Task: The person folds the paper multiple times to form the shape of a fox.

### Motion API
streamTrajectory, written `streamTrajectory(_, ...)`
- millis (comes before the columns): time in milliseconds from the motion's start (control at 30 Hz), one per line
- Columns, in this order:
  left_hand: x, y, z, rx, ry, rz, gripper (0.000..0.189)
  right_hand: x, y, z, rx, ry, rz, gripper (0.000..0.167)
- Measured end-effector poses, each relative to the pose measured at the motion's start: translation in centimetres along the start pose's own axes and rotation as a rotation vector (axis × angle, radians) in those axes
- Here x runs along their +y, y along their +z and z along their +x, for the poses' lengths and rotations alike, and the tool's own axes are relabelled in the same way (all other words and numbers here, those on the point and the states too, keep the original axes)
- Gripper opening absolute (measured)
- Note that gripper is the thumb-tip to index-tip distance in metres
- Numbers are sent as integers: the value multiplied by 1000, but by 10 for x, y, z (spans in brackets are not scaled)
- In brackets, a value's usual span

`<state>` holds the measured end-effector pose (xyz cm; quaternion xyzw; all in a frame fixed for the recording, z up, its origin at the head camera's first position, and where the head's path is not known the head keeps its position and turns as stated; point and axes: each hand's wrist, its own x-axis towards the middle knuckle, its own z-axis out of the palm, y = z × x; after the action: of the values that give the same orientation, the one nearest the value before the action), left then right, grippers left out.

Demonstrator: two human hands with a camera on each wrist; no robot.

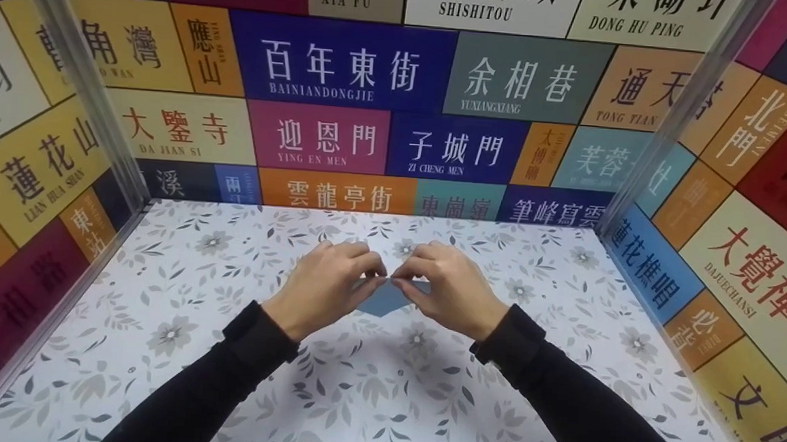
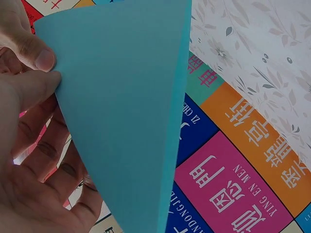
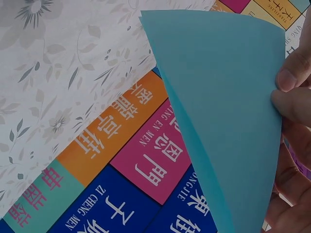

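A sheet of light blue paper, doubled over, hangs between my two hands above the patterned surface. My left hand pinches its upper edge with thumb and fingertips. Close beside it, nearly touching, my right hand pinches the same edge. Both wrist views show the paper large: in the left one its smooth face tapers downward, and two layers lie slightly apart along the side away from the fingers. The right wrist view shows the paper likewise, with thumb tips meeting at its edge. In the head view the hands hide much of it.
A white tabletop with grey flowers and leaves lies beneath. Colourful panels with place names stand at the back and on both sides. Clear upright strips run along the back corners.
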<state>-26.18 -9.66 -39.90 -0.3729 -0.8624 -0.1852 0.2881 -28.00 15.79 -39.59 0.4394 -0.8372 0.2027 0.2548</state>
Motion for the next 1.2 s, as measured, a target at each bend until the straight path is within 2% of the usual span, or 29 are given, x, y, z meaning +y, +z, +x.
streamTrajectory(267, 2, 0, 3, -20, 6, 10, 6, 0, -1, 0, -3, 9, 15, 3)
streamTrajectory(600, -3, -5, 5, -53, 8, -26, 7, 0, -5, 1, -26, 49, 80, 6)
streamTrajectory(833, -9, -11, -1, -57, -16, -20, 6, 5, -12, -4, -22, 64, 115, 3)
streamTrajectory(1067, -12, -14, -4, -71, -11, -32, 7, 6, -15, -6, -46, 89, 125, 4)
streamTrajectory(1200, -17, -16, -9, -83, -49, -41, 6, 8, -18, -10, -53, 126, 126, 5)
